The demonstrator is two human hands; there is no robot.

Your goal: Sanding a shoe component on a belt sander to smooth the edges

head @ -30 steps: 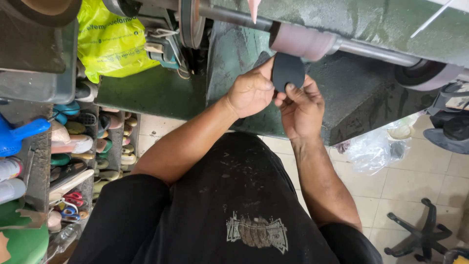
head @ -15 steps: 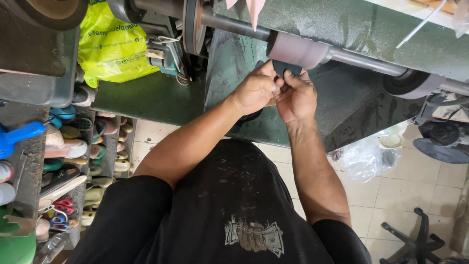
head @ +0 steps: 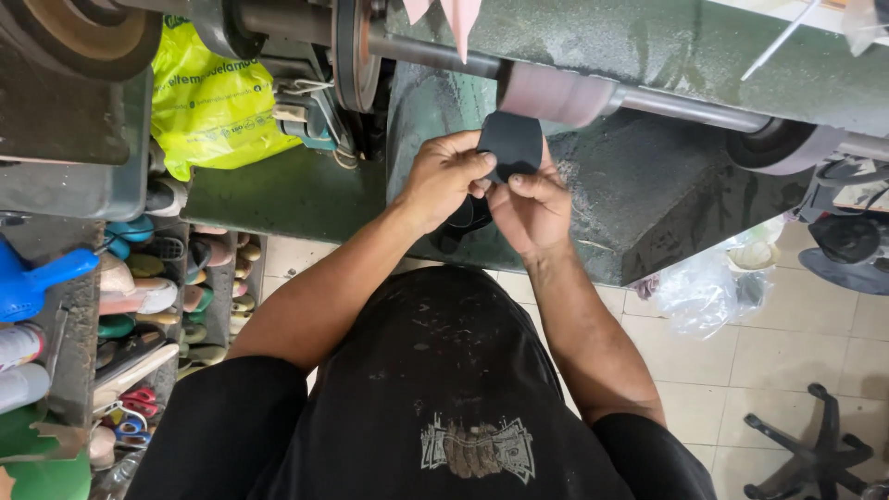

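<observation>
The green machine [head: 648, 185] fills the top of the view & is the landmark here. It has a dusty green body w/ a sloped front, and a long steel shaft [head: 685, 106] runs along its upper part. On the shaft sits a pinkish sanding drum [head: 556, 93], approx. at the middle of the machine, and a second wheel [head: 787, 146] sits more to the right end. At the left end of the machine there is a round metal disc [head: 352, 56].

Left of the machine hangs a yellow plastic bag [head: 213, 102]. Below-left of the machine stands a shelf [head: 176, 306] w/ many shoes and soles in rows. Below-right of the machine, on the tiled floor, lies a clear plastic bag [head: 704, 292], and further right-down is the black base of a chair [head: 815, 449].

In front of the machine, just under the sanding drum, is the black sole piece [head: 509, 143]. It is flat, dark, w/ rounded corners, and its top edge is touching or very near the drum; I cannot tell which.

The left hand [head: 444, 181] grips the piece at its left edge, fingers curled on it. The right hand [head: 532, 208] grips it from below, thumb pressed on the lower front. Both hands are closed on the piece, close to each other.
</observation>
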